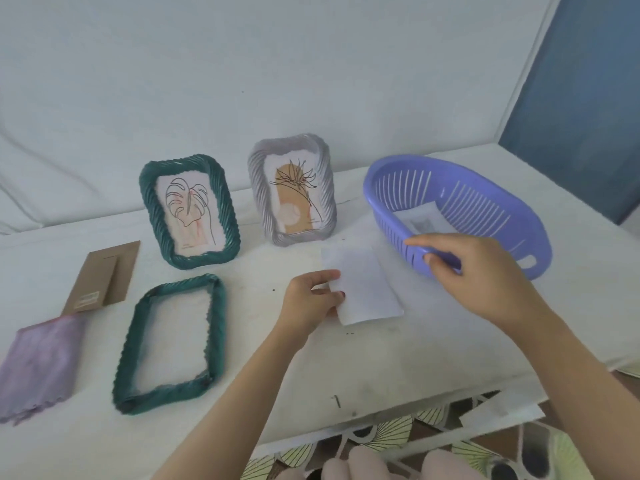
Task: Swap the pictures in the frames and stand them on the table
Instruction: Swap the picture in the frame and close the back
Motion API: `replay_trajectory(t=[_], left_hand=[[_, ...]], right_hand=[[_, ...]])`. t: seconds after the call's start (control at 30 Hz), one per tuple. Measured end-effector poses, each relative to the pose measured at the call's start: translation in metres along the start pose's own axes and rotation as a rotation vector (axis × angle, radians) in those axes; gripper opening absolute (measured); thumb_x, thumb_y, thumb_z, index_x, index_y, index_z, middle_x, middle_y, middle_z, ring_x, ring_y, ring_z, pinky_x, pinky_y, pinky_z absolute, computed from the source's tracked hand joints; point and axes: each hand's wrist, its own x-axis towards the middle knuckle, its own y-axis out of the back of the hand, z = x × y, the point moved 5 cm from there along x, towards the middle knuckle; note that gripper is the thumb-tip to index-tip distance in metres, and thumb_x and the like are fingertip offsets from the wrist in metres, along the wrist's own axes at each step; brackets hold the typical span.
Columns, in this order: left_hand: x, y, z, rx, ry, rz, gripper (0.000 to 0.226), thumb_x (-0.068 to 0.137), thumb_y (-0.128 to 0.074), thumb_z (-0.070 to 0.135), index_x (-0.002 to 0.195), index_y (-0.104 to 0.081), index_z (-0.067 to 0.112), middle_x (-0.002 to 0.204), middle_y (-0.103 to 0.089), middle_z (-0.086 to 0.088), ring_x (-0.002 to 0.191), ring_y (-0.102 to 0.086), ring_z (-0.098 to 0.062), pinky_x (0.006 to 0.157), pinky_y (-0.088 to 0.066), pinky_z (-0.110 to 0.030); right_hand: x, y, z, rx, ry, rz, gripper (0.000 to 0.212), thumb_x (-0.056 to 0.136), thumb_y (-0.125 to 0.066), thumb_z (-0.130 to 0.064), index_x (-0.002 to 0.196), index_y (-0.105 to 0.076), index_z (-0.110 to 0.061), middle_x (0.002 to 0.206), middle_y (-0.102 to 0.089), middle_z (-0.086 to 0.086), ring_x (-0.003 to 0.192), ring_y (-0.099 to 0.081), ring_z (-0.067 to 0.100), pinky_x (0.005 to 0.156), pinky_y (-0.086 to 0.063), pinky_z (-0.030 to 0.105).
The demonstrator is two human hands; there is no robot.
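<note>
Left hand [311, 301] pinches a white sheet [369, 289] just left of the purple basket [485, 209]; right hand [485, 271] grips its near rim. Further left stand a green frame [229, 216] and a grey frame [258, 190]; 1 empty frame [129, 341] lies flat.

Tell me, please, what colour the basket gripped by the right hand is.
The basket is periwinkle, a blue-purple; the head view shows it best.

A: Lighting status?
B: Bright, diffuse, even; source direction not determinable. Shadows faint, soft-edged.
A: Image quality?
B: Wide-angle distortion bows the table [398, 358] edge. At left, the flat frame [218, 323] and cloth [41, 362] render soft, smeared.
</note>
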Motion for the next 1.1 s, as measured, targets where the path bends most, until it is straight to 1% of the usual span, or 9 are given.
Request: replay_trajectory(t=[0.17, 0.23, 0.33, 0.67, 0.73, 0.8, 0.9, 0.97, 1.1], left_hand=[[0.006, -0.033, 0.004, 0.059, -0.008, 0.022, 0.035, 0.08, -0.061, -0.007, 0.112, -0.061, 0.008, 0.089, -0.067, -0.018, 0.071, -0.063, -0.022, 0.077, -0.056, -0.035], [0.008, -0.042, 0.007, 0.094, -0.015, 0.037, 0.035, 0.08, -0.062, -0.005, 0.112, -0.061, 0.008, 0.081, -0.066, -0.013, 0.066, -0.062, -0.019, 0.07, -0.057, -0.028], [0.009, -0.051, 0.009, 0.136, -0.013, 0.056, 0.036, 0.079, -0.064, -0.002, 0.114, -0.062, 0.011, 0.085, -0.068, -0.017, 0.072, -0.064, -0.024, 0.078, -0.056, -0.036], [0.006, -0.057, 0.016, 0.344, -0.082, 0.087, 0.039, 0.079, -0.063, 0.005, 0.117, -0.062, 0.015, 0.071, -0.065, -0.006, 0.063, -0.06, -0.016, 0.065, -0.051, -0.025], [0.006, -0.059, 0.02, 0.501, -0.13, 0.101, 0.042, 0.078, -0.065, 0.009, 0.119, -0.06, 0.016, 0.086, -0.066, -0.007, 0.071, -0.061, -0.016, 0.07, -0.05, -0.027], [0.008, -0.058, 0.023, 0.732, -0.194, 0.16, 0.046, 0.079, -0.066, 0.016, 0.124, -0.058, 0.018, 0.123, -0.056, -0.01, 0.106, -0.056, -0.02, 0.088, -0.043, -0.03], [0.002, -0.06, 0.04, 0.678, -0.391, 0.268, 0.04, 0.091, -0.054, 0.02, 0.13, -0.051, 0.016, 0.144, -0.038, -0.009, 0.133, -0.034, -0.024, 0.103, -0.027, -0.028], [-0.005, -0.062, 0.054, 0.49, -0.518, 0.257, 0.037, 0.095, -0.046, 0.021, 0.132, -0.048, 0.017, 0.136, -0.045, 0.003, 0.129, -0.038, -0.015, 0.099, -0.028, -0.02], [-0.009, -0.066, 0.066, 0.379, -0.592, 0.102, 0.05, 0.09, -0.055, 0.035, 0.137, -0.039, 0.03, 0.144, -0.038, 0.013, 0.133, -0.031, -0.002, 0.104, -0.027, -0.022]], right_hand=[[-0.015, 0.016, -0.002, -0.012, 0.018, -0.007, 0.034, 0.09, -0.054, -0.015, 0.116, -0.063, -0.035, 0.102, -0.066, -0.017, 0.087, -0.06, 0.001, 0.077, -0.048, 0.019], [-0.022, 0.016, -0.005, -0.025, 0.032, -0.031, 0.034, 0.09, -0.054, -0.017, 0.117, -0.062, -0.035, 0.104, -0.067, -0.015, 0.089, -0.061, 0.005, 0.078, -0.05, 0.024], [-0.031, 0.01, -0.006, -0.042, 0.056, -0.097, 0.033, 0.09, -0.053, -0.019, 0.118, -0.061, -0.035, 0.103, -0.069, -0.009, 0.094, -0.062, 0.012, 0.079, -0.051, 0.033], [-0.036, 0.003, -0.001, -0.036, 0.073, -0.19, 0.034, 0.09, -0.053, -0.025, 0.118, -0.058, -0.042, 0.109, -0.066, -0.01, 0.097, -0.06, 0.009, 0.08, -0.05, 0.029], [-0.034, 0.004, -0.001, -0.007, 0.073, -0.216, 0.033, 0.089, -0.055, -0.026, 0.118, -0.06, -0.041, 0.112, -0.065, -0.013, 0.098, -0.06, 0.007, 0.082, -0.05, 0.028], [-0.03, 0.008, 0.0, 0.112, 0.026, -0.251, 0.03, 0.089, -0.057, -0.028, 0.117, -0.061, -0.039, 0.112, -0.065, -0.016, 0.094, -0.06, 0.002, 0.079, -0.05, 0.016], [-0.016, 0.02, 0.009, 0.261, -0.085, -0.234, 0.026, 0.091, -0.054, -0.026, 0.112, -0.064, -0.037, 0.099, -0.062, -0.025, 0.082, -0.058, -0.011, 0.068, -0.041, -0.002], [0.0, 0.027, 0.022, 0.193, -0.125, -0.238, 0.026, 0.093, -0.051, -0.021, 0.109, -0.066, -0.036, 0.099, -0.063, -0.022, 0.079, -0.056, -0.008, 0.066, -0.038, 0.001], [0.033, 0.02, 0.057, -0.231, -0.25, -0.45, 0.036, 0.09, -0.054, -0.023, 0.125, -0.056, -0.03, 0.134, -0.052, -0.003, 0.118, -0.051, 0.018, 0.083, -0.036, 0.022]])
